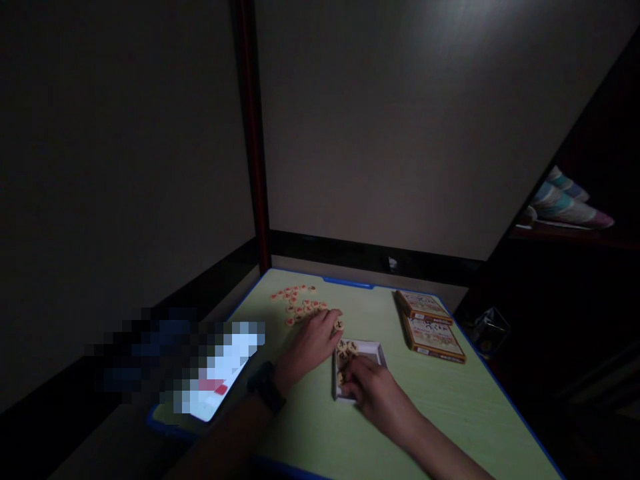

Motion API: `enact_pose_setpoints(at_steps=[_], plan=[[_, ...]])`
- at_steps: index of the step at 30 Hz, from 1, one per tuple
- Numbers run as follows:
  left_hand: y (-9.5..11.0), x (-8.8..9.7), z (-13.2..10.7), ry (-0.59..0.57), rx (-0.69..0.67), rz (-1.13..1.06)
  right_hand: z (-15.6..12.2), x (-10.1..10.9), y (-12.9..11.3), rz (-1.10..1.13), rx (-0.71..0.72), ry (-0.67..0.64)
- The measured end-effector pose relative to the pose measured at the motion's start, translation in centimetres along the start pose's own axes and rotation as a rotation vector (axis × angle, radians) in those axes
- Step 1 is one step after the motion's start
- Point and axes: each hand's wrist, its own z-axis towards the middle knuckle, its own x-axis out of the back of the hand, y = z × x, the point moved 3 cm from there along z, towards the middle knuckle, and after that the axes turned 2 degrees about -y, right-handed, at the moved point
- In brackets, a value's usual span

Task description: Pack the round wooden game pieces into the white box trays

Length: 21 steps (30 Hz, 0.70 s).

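Note:
My left hand (pixel 313 341), with a dark watch on the wrist, is closed on a round xiangqi piece (pixel 339 324) with a dark character, just off the tray's far left corner. Inside the shallow white box tray (pixel 373 347), several more pieces (pixel 352 347) lie along the left side. My right hand (pixel 373 385) reaches into this tray, its fingers bent and pinched at another xiangqi piece (pixel 342 378) by the left wall. Part of the tray floor is hidden under that hand. Beyond my left hand, several loose pieces with mostly red characters (pixel 295 293) are scattered.
The green table (pixel 450 413) has a blue edge. Two printed flat boxes (pixel 434 339) overlap at its right side. A phone with a lit screen (pixel 220 373), partly blurred out, lies at the left. Walls stand behind and to the left; striped cloth (pixel 565 203) sits on a shelf at right.

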Motion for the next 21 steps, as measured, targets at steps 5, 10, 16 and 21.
enact_pose_setpoints(at_steps=[5,10,16,21], plan=[[-0.5,-0.1,0.1,0.062,0.012,-0.022,0.3,-0.1,0.3,-0.005,0.02,0.075],[-0.3,-0.2,0.0,0.095,-0.042,-0.064,0.5,-0.1,0.1,-0.01,0.024,0.084],[0.3,0.4,-0.1,0.126,-0.051,-0.179,0.2,1.9,0.3,0.019,0.09,0.245],[0.6,0.4,0.4,0.026,0.117,-0.483,0.3,3.8,1.1,-0.036,0.134,0.39]])
